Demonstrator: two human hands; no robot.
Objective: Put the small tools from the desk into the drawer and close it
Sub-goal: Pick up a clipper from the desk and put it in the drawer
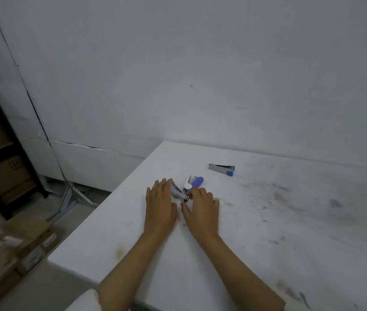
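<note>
On the white desk point(267, 232) lie three small tools. A silver nail clipper point(178, 192) sits between my two hands. My left hand point(160, 205) lies flat beside it with fingers spread, touching its left side. My right hand point(202, 209) is curled over the clipper's near end, fingertips at it; whether it grips the clipper is unclear. Just beyond lies a purple and white stapler-like tool point(193, 182). Farther back right rests a larger silver clipper with a blue tip point(222, 169). No drawer is in view.
The desk's left edge point(101, 212) drops to the floor, where cardboard boxes point(32, 248) and a folded white metal stand point(70, 198) lie. A dark shelf unit point(0, 158) with boxes stands at the far left. A white wall runs behind the desk.
</note>
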